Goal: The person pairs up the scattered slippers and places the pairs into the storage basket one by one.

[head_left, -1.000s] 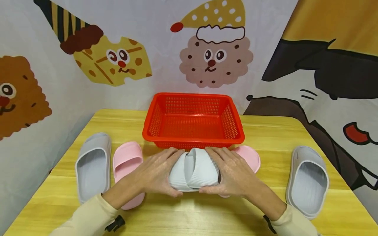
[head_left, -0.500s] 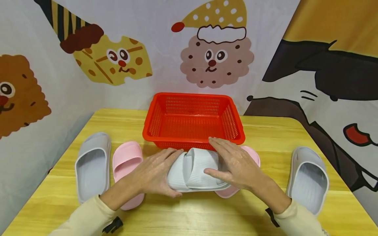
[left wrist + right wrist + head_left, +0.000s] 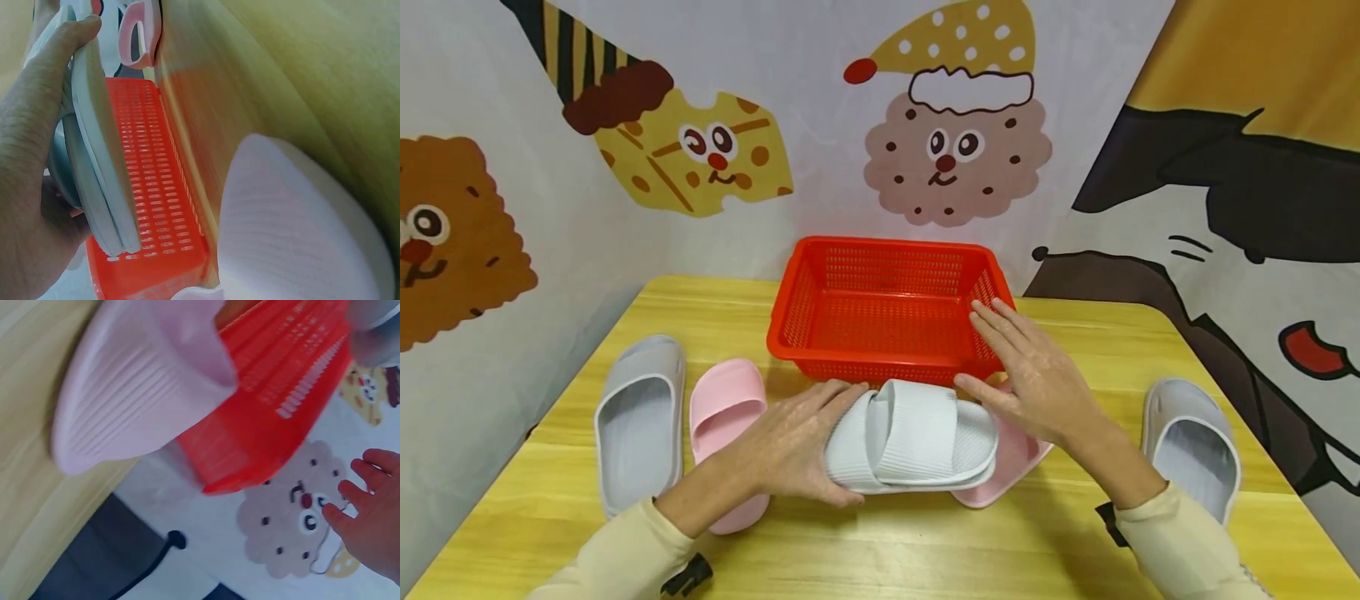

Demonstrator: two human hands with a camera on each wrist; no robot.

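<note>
My left hand (image 3: 797, 442) grips one end of a pair of pale ribbed slippers (image 3: 917, 433), which lie sole against sole and stretch sideways above the table. In the left wrist view the thumb lies across the slippers (image 3: 103, 137), and their stacked edges show. Straight and spread, the fingers of my right hand (image 3: 1033, 371) hold nothing. That hand hovers past the slippers' free end, over a pink slipper (image 3: 1018, 458) that the slippers and hand partly cover. A second pink slipper (image 3: 726, 404) lies behind my left forearm.
A red plastic basket (image 3: 895, 354) stands at the back middle of the wooden table (image 3: 880, 550). One grey slipper (image 3: 643, 367) lies at the far left, another (image 3: 1191, 408) at the far right, partly behind the right sleeve. A cartoon-printed cloth (image 3: 820, 167) hangs behind.
My right hand has let go of the pale slippers and moved right and up, its fingers now straight. The left hand keeps its grip. More of the slippers' right end shows.
</note>
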